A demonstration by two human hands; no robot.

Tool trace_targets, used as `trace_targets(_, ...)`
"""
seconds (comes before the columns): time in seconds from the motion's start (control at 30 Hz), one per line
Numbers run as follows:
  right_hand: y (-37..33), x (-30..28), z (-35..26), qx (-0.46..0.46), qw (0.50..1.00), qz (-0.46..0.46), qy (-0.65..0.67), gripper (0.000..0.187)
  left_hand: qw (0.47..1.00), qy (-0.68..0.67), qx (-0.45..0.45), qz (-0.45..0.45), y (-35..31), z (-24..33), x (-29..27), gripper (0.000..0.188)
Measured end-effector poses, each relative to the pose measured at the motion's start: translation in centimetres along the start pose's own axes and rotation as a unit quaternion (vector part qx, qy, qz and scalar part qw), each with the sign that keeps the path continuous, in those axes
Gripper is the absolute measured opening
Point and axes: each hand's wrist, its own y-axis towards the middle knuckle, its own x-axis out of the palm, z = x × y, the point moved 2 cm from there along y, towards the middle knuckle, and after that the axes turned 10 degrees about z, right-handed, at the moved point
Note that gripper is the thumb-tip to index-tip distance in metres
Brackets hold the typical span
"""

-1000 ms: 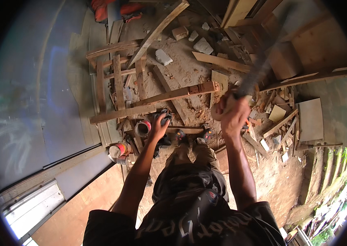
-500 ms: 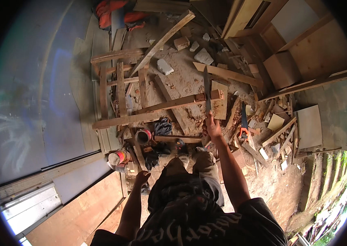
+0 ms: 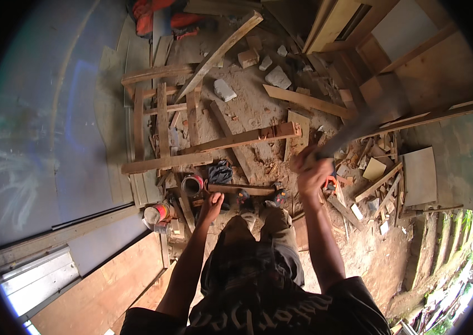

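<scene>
My right hand [image 3: 311,172] is closed around the handle of a machete [image 3: 351,134], its long dark blade smeared by motion and slanting up to the right. Left of that hand lies a long squared timber [image 3: 242,138], with rough, reddish cut marks near its right end [image 3: 286,132]. It rests across other wood on the ground, and the blade is apart from it. My left hand [image 3: 212,206] is curled into a loose fist with nothing visible in it. Closest to this hand are a dark board [image 3: 247,190] in front of my feet and an open can [image 3: 193,185].
A wooden frame [image 3: 162,120] stands left of the timber. Pale stone blocks [image 3: 224,90] lie beyond it. At the right are an orange-handled saw [image 3: 331,182], scrap wood [image 3: 378,184] and a wooden cabinet [image 3: 431,72]. A large grey panel [image 3: 52,128] rises on the left.
The machete has swung from over the timber's right end up and to the right, with my right hand moving right. My left hand has risen toward the dark board.
</scene>
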Motion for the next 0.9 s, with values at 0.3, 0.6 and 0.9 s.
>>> trace_targets(0.3, -8.5, -3.7, 8.8, 0.471, 0.865, -0.072, -0.158, 0.051, 0.919, 0.169, 0.293, 0.203, 15.9, 9.0, 2.6, 0.079)
trace_targets(0.6, -4.7, -0.4, 2.2, 0.398, 0.914, 0.029, -0.077, 0.027, 0.976, 0.044, 0.205, 0.052, 21.9, 8.5, 5.1, 0.05)
trace_targets(0.9, -8.6, -3.4, 9.4, 0.385, 0.843, -0.098, -0.363, 0.022, 0.98, 0.081, 0.178, 0.036, 21.4, 9.6, 4.9, 0.05)
